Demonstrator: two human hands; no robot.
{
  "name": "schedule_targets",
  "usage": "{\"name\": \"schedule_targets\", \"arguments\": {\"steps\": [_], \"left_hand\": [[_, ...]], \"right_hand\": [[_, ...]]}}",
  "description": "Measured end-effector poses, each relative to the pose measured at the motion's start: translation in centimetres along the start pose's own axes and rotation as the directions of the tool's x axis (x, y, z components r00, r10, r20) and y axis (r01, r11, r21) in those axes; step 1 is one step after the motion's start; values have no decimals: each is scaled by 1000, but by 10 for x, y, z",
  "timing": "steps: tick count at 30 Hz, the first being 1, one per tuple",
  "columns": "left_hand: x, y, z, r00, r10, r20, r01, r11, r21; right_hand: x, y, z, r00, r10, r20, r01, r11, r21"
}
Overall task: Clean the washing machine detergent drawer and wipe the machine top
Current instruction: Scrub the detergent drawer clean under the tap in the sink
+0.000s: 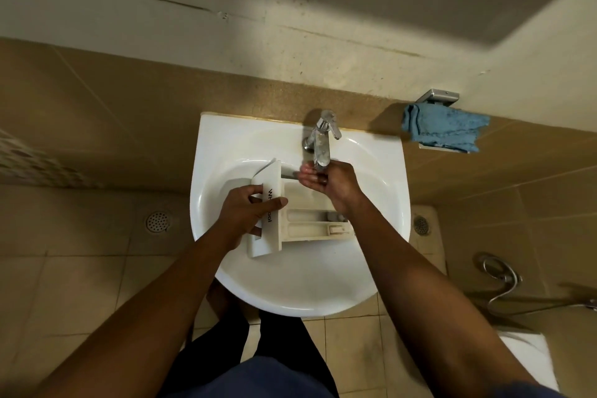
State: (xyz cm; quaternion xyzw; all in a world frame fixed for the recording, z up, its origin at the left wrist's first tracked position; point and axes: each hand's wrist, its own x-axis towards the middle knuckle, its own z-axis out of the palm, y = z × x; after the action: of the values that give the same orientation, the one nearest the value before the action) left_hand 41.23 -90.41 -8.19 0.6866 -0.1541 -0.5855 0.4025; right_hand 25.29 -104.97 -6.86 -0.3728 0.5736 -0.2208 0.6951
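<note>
You are at the rinsing step of the drawer clean. The detergent drawer (pixel 310 223) lies in the bowl of the white sink (pixel 206 145) at the centre of the frame, compartments facing up and its front panel to the left. Your left hand (pixel 248 213) grips that panel, with the thumb over its lettered face and the fingers (pixel 255 189) curled round its far side.

Your right hand (pixel 329 181) sits just above the drawer's upper edge, directly under the spout of the tap (pixel 321 139). Its fingers (pixel 307 171) are loosely cupped and hold nothing. I cannot tell whether water is running.

The compartments look stained with residue, so the drawer is probably not clean yet, and the machine top has not been wiped; the machine is out of view.

The next move calls for water in the compartments. Slide or tilt the drawer so its chambers come under the spout, then rub the residue with your free right hand. Keep a firm hold on the panel, since wet plastic is likely to slip.

The blue cloth (pixel 444 132) hangs on a holder at the upper right, well apart from the sink and ready for wiping.
</note>
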Motion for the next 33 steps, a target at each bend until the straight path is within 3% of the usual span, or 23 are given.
{"name": "schedule_targets", "arguments": {"steps": [3, 5, 8, 11, 13, 14, 16, 18, 19, 21, 25, 27, 29, 31, 33], "left_hand": [[0, 0, -1, 1000, 0, -5, 0, 1000, -5], [0, -1, -1, 1000, 6, -6, -6, 1000, -10], [0, 0, -1, 1000, 7, 4, -7, 1000, -7], [0, 1, 0, 1000, 13, 13, -13, 1000, -10], [-1, 1, 0, 1000, 21, 10, -21, 1000, 0], [-1, 1, 1, 1000, 26, 10, -26, 1000, 6], [-1, 1, 2, 999, 31, 8, -31, 999, 12], [-2, 1, 1, 999, 34, -3, -33, 999, 15], [-2, 1, 1, 999, 33, -4, -33, 999, 17], [-2, 0, 1, 1000, 27, 1, -27, 999, 23], [-1, -1, 2, 999, 32, -4, -31, 999, 31], [-2, -1, 3, 999, 35, -7, -35, 999, 34], [-1, -2, 2, 999, 39, -10, -38, 999, 35], [1, -2, 1, 999, 30, -12, -30, 999, 34], [1, -2, 1, 1000, 22, -9, -22, 1000, 21]], "right_hand": [[4, -5, 11, 982, 129, 135, -167, 928, 332], [6, -5, 12, 972, 186, 140, -226, 900, 373], [-6, -4, 8, 964, 229, 134, -246, 960, 132], [-34, 10, 1, 954, 263, 144, -237, 955, -176], [-52, 30, -2, 975, 169, 147, -107, 929, -355], [-60, 44, -6, 983, 43, 176, 41, 893, -447], [-75, 75, -18, 899, -254, 358, 432, 655, -620], [-84, 99, -37, 742, -368, 560, 667, 331, -667], [-87, 103, -50, 708, -357, 609, 696, 211, -686], [-89, 101, -73, 728, -324, 604, 638, -2, -770], [-95, 92, -67, 813, -321, 485, 443, -199, -874], [-103, 100, -29, 818, -316, 481, 443, -187, -877], [-111, 111, -1, 810, -352, 468, 471, -85, -878], [-115, 117, -7, 804, -425, 416, 452, -19, -892], [-108, 118, -37, 802, -473, 365, 401, -27, -916]]}}
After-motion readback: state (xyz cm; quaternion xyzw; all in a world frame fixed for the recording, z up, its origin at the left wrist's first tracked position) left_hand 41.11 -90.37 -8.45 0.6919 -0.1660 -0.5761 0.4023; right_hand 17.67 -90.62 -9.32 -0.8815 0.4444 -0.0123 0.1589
